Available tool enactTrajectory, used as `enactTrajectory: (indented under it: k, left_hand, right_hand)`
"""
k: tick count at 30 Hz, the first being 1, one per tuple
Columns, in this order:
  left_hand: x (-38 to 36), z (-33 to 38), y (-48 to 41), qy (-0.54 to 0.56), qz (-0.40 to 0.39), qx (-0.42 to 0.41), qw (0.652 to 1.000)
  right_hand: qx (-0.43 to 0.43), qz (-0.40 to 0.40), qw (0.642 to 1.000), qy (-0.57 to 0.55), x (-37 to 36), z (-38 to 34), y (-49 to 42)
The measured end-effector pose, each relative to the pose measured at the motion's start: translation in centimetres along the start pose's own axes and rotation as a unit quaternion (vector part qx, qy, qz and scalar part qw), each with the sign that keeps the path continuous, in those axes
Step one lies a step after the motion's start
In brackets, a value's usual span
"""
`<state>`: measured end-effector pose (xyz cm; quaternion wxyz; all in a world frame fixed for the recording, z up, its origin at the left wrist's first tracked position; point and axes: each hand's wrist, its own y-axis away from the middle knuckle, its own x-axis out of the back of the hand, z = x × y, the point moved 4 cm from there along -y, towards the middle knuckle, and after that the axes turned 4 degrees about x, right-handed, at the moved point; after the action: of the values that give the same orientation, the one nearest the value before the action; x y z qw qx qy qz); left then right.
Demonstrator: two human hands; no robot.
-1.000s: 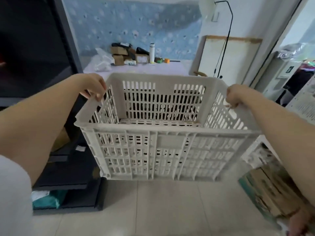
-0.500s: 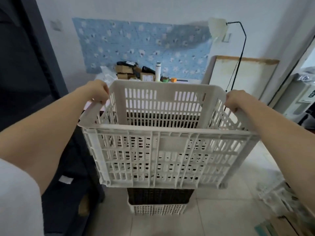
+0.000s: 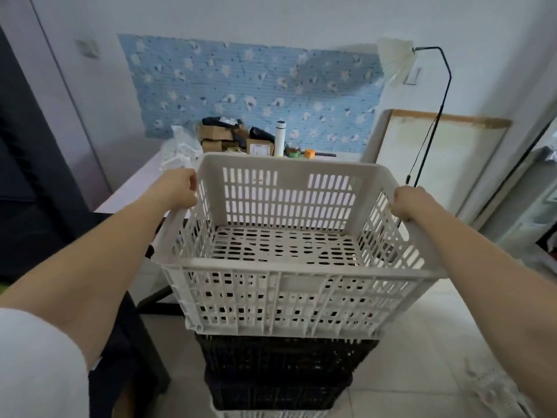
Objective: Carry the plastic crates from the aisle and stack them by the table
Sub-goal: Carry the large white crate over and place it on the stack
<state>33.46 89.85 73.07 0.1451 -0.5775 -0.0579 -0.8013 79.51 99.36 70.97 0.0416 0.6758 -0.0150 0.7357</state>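
Observation:
I hold a white slotted plastic crate [image 3: 289, 297] in front of me by its two side rims. My left hand [image 3: 177, 190] grips the left rim near the far corner. On the right rim, my right hand [image 3: 411, 203] grips at the same depth. The crate is empty and sits level, directly over a stack on the floor: two black crates [image 3: 283, 369] on a white crate [image 3: 268, 414] whose rim just shows. Whether the held crate touches the top black one I cannot tell. The table [image 3: 132, 191] stands just behind and to the left.
The table's far end carries cardboard boxes [image 3: 223, 137], a white bottle [image 3: 279, 142] and plastic bags. A floor lamp [image 3: 434, 95] and a leaning board [image 3: 437, 164] stand at the right. Dark furniture [image 3: 129, 366] fills the left near my arm. Pale floor tiles lie to the right.
The view has moved closer to the table and tipped down. The white crate has come down over the stack of crates, and its floor is now visible from above.

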Motion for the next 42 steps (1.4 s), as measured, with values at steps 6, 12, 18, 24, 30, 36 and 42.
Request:
enactTrajectory:
  k: [6, 12, 18, 24, 30, 36, 42]
  left_hand:
    - [-3.3, -0.9, -1.2, -0.005, -0.011, 0.009, 1.0]
    - [-5.2, -0.7, -1.3, 0.001, -0.025, 0.019, 1.0]
    - [-5.2, -0.3, -1.7, -0.009, -0.009, 0.014, 1.0]
    - [-5.5, -0.2, -2.1, -0.012, -0.004, 0.017, 1.0]
    - [-5.4, -0.1, -2.5, -0.006, -0.031, 0.027, 0.999]
    - [-5.5, -0.4, -2.6, -0.014, -0.038, 0.029, 0.999]
    - [-5.6, -0.8, -2.5, -0.013, -0.039, 0.035, 0.999]
  right_hand:
    - [-0.001, -0.018, 1.0, -0.02, -1.5, -1.0, -0.9]
    - [0.014, -0.016, 1.0, -0.013, -4.3, -0.5, -1.3]
    - [0.012, -0.017, 1.0, -0.018, -4.2, -0.4, -1.7]
    - [0.005, -0.014, 0.999, -0.033, -3.9, -0.1, -1.9]
    - [0.003, -0.044, 0.998, -0.036, -3.6, -0.5, -1.4]
    - [0.0, -0.051, 0.998, -0.037, -3.7, -0.5, -1.3]
    - [-0.011, -0.086, 0.996, -0.001, -3.5, -0.9, -1.3]
